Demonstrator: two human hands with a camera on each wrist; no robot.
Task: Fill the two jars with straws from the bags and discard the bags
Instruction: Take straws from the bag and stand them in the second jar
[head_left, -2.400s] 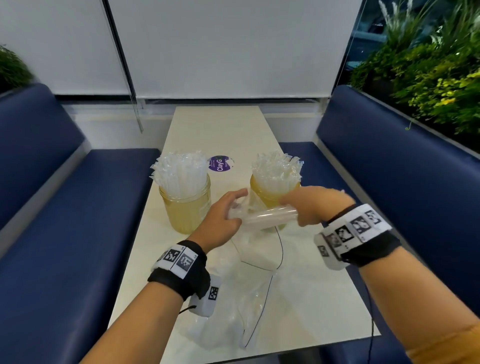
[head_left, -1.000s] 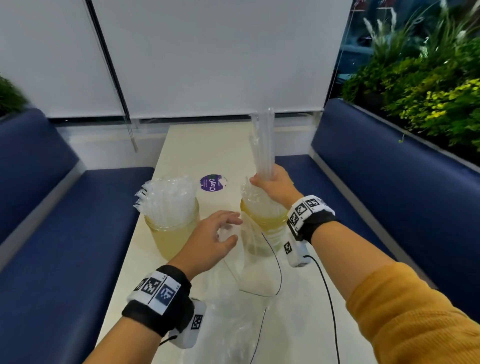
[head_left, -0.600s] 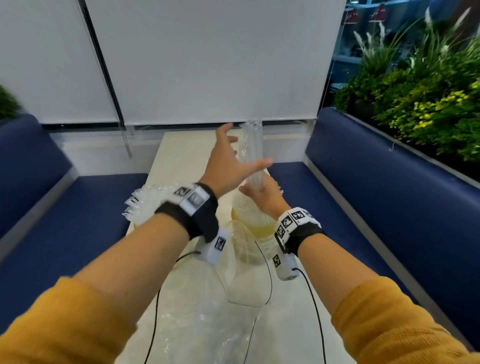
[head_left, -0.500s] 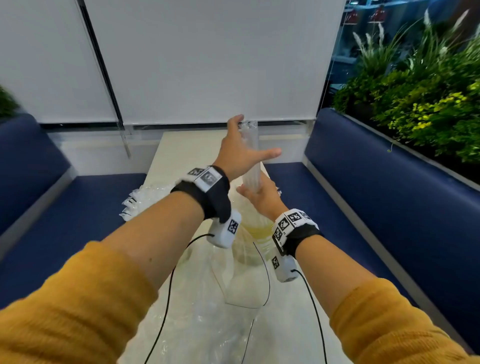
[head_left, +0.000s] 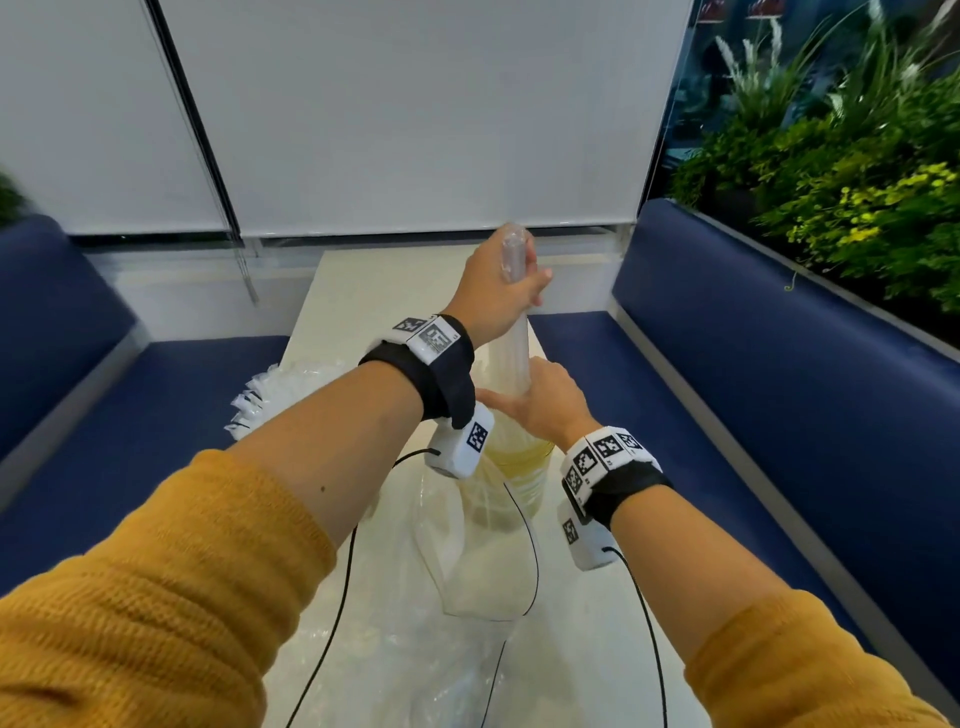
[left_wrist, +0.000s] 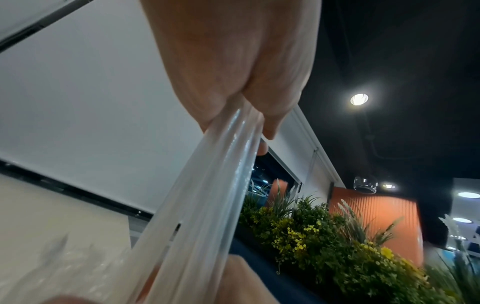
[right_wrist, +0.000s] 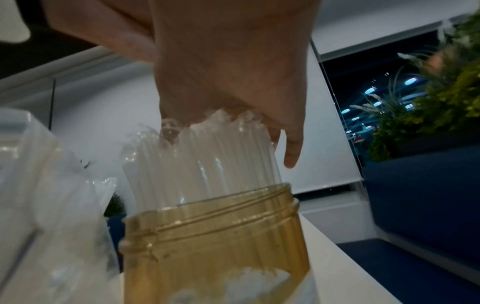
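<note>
1. Amber plastic forms the right-hand jar (head_left: 519, 467), which stands on the pale tabletop (head_left: 597, 623) with clear straws (right_wrist: 202, 164) rising out of its threaded mouth.
2. From the head camera, the left hand (head_left: 493, 291) is curled round the top of a tall clear bag sleeve (head_left: 514, 353) that stands upright over this jar; the right hand (head_left: 540, 405) wraps the sleeve lower down, just above the jar's mouth.
3. Only the left wrist camera shows the grip closely: fingers (left_wrist: 270, 115) and thumb pinch the glossy plastic, which stretches taut down and away from the palm.
4. Only the right wrist camera shows the jar's neck and the straw tips bunched under the right palm, with the fingers (right_wrist: 293, 148) hanging down beside them.
5. The second jar is hidden behind the left forearm in the head view; just its straw bundle (head_left: 270, 395) pokes out at the left.
6. Crumpled empty bags (head_left: 415, 649) lie on the near tabletop, crossed by black cables (head_left: 535, 561) from the wrist cameras.
7. Blue benches (head_left: 779, 389) flank the tabletop, and green plants (head_left: 857, 197) stand behind the right one.
</note>
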